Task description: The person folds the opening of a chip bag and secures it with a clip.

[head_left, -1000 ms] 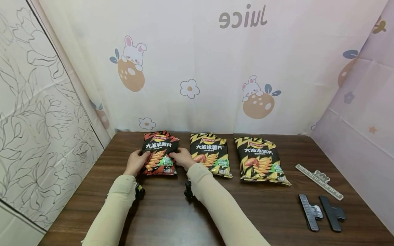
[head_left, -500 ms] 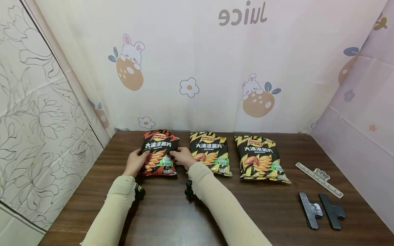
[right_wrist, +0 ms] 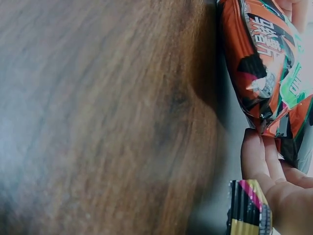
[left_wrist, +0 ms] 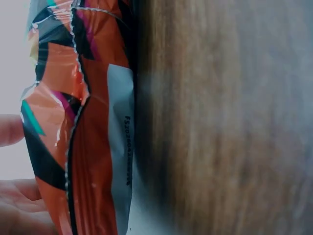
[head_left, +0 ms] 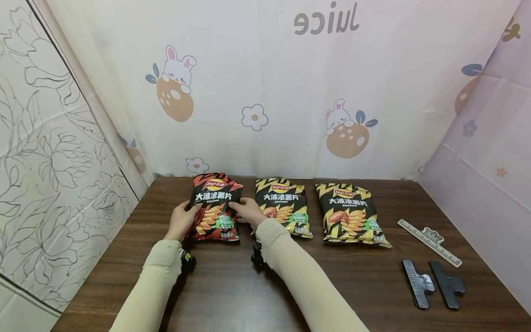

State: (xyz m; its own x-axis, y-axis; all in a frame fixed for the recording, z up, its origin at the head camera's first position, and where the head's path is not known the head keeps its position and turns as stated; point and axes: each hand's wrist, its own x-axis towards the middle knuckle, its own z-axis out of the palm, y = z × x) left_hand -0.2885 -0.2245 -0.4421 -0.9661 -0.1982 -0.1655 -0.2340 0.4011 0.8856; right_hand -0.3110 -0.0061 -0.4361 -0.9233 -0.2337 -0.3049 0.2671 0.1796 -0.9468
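Observation:
A red and black bag of potato chips [head_left: 213, 210] is at the left of the row, held between both hands. My left hand [head_left: 181, 221] grips its left edge, thumb on the front. On the opposite edge my right hand [head_left: 249, 213] pinches the bag, thumb in front and fingers behind. Up close in the left wrist view, the bag's crimped side [left_wrist: 73, 122] stands next to the wooden surface, fingers at its left. The right wrist view has the right hand's fingers [right_wrist: 259, 156] at the bag's corner. Right beside that hand lies a yellow and black chip bag [head_left: 284, 198].
Another yellow and black chip bag [head_left: 348, 214] lies further right on the brown wooden table [head_left: 224, 295]. Near the right edge are a long white clip [head_left: 431, 242], a grey clip [head_left: 418, 283] and a black clip [head_left: 448, 285]. A printed curtain [head_left: 257, 83] hangs behind the table.
The red bag has risen slightly toward the camera and its front now faces it more directly. Both hands keep their hold, the right hand's grip shifting a little. The other bags and clips stay put.

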